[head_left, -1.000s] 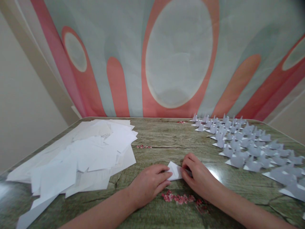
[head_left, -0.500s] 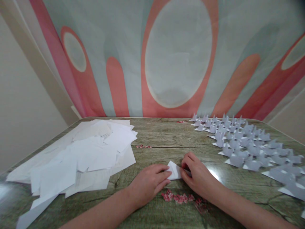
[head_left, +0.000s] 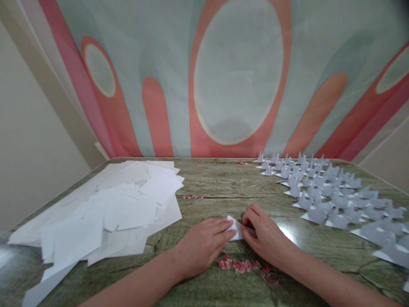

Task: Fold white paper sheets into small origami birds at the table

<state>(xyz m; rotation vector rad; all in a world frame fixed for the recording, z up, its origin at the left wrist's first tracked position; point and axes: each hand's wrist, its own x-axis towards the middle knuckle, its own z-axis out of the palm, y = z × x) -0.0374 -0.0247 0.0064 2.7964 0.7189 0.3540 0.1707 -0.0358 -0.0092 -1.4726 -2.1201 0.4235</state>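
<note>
A small piece of folded white paper [head_left: 238, 228] lies on the table between my two hands, its left and right ends partly covered. The fingers of my left hand [head_left: 204, 244] reach over its left part and press on it, with the thumb mostly out of sight. At the right end, my right hand [head_left: 260, 228] is closed in a pinch on the paper, fingers curled. A sliver of paper shows below the right fingers.
A spread pile of white paper sheets [head_left: 128, 209] covers the table's left side. Several rows of folded paper birds [head_left: 315, 211] stand along the right. The wood-patterned tabletop [head_left: 220, 179] bears printed pink blossoms. Behind it hangs a patterned curtain [head_left: 238, 68].
My left fingers have slid a little to the right, farther over the folded paper. The right hand keeps its pinch in nearly the same spot.
</note>
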